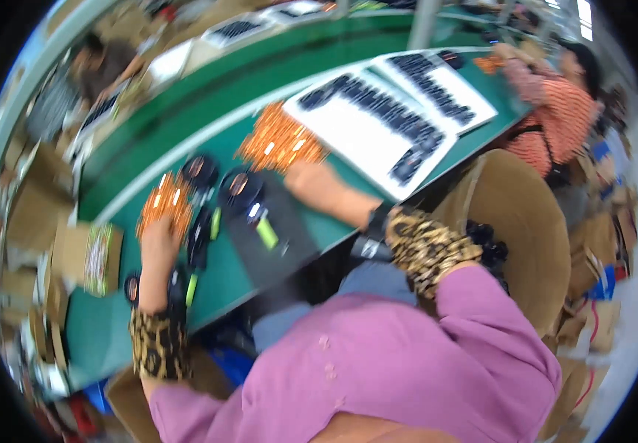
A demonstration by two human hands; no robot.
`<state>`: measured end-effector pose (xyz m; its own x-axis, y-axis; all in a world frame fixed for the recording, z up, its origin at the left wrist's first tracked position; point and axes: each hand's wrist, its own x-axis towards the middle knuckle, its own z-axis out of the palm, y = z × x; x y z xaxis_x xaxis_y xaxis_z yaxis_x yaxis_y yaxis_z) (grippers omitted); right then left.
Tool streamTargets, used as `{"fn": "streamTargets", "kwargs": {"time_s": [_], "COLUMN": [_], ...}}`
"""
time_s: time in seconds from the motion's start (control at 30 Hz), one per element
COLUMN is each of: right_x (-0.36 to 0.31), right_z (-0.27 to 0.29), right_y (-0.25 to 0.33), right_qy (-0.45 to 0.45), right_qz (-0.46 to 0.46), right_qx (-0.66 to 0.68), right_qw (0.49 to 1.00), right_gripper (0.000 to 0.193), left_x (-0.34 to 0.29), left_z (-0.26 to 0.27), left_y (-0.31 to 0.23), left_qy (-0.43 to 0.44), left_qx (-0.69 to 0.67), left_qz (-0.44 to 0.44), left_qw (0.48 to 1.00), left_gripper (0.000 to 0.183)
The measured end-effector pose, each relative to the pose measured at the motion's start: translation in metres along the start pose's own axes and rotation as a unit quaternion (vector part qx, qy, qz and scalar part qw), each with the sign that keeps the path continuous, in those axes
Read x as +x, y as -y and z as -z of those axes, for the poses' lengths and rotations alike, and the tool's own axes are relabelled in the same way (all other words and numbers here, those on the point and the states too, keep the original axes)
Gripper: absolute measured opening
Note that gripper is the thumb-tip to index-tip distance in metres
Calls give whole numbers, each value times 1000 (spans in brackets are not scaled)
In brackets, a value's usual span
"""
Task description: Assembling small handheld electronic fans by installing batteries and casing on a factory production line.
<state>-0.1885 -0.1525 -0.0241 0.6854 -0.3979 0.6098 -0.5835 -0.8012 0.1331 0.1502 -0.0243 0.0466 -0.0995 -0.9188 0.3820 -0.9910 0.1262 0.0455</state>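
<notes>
My left hand (159, 242) reaches to the near edge of a smaller pile of shiny orange, copper-coloured thin pieces (167, 201); blur smears its fingers. My right hand (310, 183) is curled at the lower edge of a larger pile of the same pieces (271, 140). Whatever it may hold is hidden. Between my hands, a round black coil-like part (242, 189) rests on a dark grey mat (282, 247). Another round black part (200, 171) sits behind and to its left. Dark tools with bright green parts (199, 236) lie beside my left hand.
White trays (356, 144) with rows of small black parts lie at the right on the green table (223, 288). A large cardboard drum (526, 221) stands by my right arm. Cardboard boxes (75, 255) are at the left. A co-worker in orange (555, 111) sits far right.
</notes>
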Motion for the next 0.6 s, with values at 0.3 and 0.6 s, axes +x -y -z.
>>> {"fn": "streamTargets", "kwargs": {"time_s": [0.3,0.6], "right_x": [8,-1], "right_z": [15,14], "right_y": [11,12], "right_qy": [73,128], "right_qz": [32,-71], "right_qx": [50,146], "right_qw": [996,978], "right_gripper": [7,9], "left_x": [-42,-35], "left_z": [0,-2], "left_y": [-110,-118], "left_qy": [-56,7], "left_qx": [-223,-265], "left_qz": [41,166], "left_qw": [972,950], "left_gripper": [11,10]}}
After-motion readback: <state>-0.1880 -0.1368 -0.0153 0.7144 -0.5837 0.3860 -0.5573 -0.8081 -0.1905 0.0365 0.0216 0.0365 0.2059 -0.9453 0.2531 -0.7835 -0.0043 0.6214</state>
